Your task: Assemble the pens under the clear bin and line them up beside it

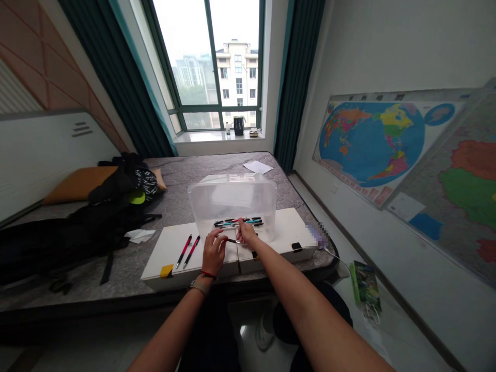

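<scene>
A slim dark pen (233, 241) spans the gap between my hands, above the front edge of the white boxes. My left hand (214, 251) pinches its left part. At its other end, the curled fingers of my right hand (246, 233) close on the tip; part of that grip is hidden. Just behind my hands, a clear plastic bin (232, 199) holds several pens (256, 221), mostly black and blue, with a red one among them. Left of my left hand, a red pen (184, 251) and a second red pen (191, 251) lie side by side on the left white box (163, 253).
The boxes, including the right white box (290, 222), rest on a grey mattress (174, 175). Black bags (77, 227) and a crumpled tissue (140, 236) lie to the left. White paper (258, 167) lies behind the bin. A map (372, 139) hangs on the right wall.
</scene>
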Available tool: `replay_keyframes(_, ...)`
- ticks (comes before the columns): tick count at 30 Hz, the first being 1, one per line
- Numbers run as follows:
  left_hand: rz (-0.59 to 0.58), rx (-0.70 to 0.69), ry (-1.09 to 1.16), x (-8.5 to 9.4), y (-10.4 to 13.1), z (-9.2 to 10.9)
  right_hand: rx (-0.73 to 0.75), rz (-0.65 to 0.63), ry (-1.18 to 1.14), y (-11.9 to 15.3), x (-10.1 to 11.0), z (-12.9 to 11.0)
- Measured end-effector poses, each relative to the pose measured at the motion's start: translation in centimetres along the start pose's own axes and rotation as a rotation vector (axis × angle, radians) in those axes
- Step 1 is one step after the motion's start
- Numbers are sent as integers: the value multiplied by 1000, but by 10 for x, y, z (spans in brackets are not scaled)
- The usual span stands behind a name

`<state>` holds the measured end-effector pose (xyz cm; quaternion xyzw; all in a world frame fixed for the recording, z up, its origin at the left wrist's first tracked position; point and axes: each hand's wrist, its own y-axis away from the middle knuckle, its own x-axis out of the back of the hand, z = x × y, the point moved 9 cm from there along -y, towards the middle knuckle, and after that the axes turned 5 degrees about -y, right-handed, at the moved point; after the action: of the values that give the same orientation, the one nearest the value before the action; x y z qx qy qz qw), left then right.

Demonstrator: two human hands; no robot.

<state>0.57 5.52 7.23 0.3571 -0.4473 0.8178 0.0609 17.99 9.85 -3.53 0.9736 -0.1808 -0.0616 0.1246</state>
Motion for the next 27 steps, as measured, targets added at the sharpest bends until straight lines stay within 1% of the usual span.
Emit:
replay_keyframes(3,73,53,-12,33,16,-1,7,-23,31,1,-3,-1)
replay_keyframes(5,116,79,-52,58,29,-11,45,-34,69,3,-4,-4)
replay_keyframes(7,153,136,-122,82,40,-31,78,-38,105,6,-4,-8)
replay_keyframes(9,173,193,-172,102,48,-57,89,-42,126,8,-4,-9)
replay_keyframes(11,152,248,-203,114,50,-87,89,-45,136,9,-5,-10)
replay_keyframes(12,127,273,-221,116,49,-102,90,-46,140,9,-5,-10)
replay_keyframes(13,73,284,-235,115,46,-116,94,-45,145,9,-5,-10)
replay_keyframes(16,-122,276,-273,99,37,-153,103,-41,164,8,-4,-11)
replay_keyframes(18,-192,284,-296,91,32,-174,104,-40,179,7,-4,-10)
replay_keyframes(20,-302,287,-255,78,32,-190,103,-38,191,6,-4,-9)
replay_keyframes(22,-432,303,-203,65,35,-202,102,-39,194,5,-4,-8)
replay_keyframes(24,-512,319,-180,57,38,-209,100,-38,191,5,-4,-8)
replay_keyframes(27,-531,310,-179,53,37,-207,96,-37,187,7,-4,-9)
